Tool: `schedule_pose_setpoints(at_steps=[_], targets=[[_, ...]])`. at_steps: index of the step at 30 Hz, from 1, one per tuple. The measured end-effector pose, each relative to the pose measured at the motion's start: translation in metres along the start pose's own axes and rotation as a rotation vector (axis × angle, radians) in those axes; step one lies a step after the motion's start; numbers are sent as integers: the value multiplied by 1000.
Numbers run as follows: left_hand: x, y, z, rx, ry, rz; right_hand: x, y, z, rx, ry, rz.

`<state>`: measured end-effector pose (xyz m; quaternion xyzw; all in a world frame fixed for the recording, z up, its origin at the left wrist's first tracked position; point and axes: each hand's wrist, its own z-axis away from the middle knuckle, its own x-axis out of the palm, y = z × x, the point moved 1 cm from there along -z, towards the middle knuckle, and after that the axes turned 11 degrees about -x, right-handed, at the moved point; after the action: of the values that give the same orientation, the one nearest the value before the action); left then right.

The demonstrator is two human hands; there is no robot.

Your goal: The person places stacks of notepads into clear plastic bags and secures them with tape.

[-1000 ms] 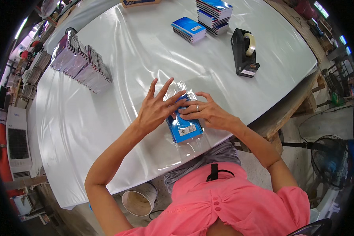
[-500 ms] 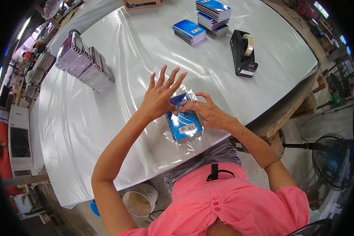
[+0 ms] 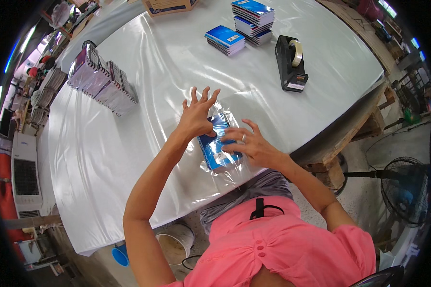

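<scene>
**Both hands on a blue notebook in clear wrap**

The blue notebook (image 3: pixel 219 146) sits near the front edge of the white tabletop (image 3: pixel 129 158), inside a sheet of clear film (image 3: pixel 225 170). Left hand (image 3: pixel 196 117) presses its far end with fingers spread wide, right hand (image 3: pixel 246 143) lies flat on the near side, fingers loosely apart. Looks like neither one actually grips it, though the glare makes that hard to call. Further back: a black tape dispenser (image 3: pixel 291 64), two notebook stacks (image 3: pixel 242 26), and a row of books (image 3: pixel 100 81) at left.
</scene>
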<state>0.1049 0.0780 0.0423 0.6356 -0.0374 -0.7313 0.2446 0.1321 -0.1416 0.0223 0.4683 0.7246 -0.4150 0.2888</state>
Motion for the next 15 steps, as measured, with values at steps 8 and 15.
schedule_pose_setpoints(at_steps=[8,15], targets=[[-2,19,-9,-45,-101,-107,-129,110,59,763,634,-4],[-1,15,-9,-52,-71,-99,-158,187,66,1454,826,-579]])
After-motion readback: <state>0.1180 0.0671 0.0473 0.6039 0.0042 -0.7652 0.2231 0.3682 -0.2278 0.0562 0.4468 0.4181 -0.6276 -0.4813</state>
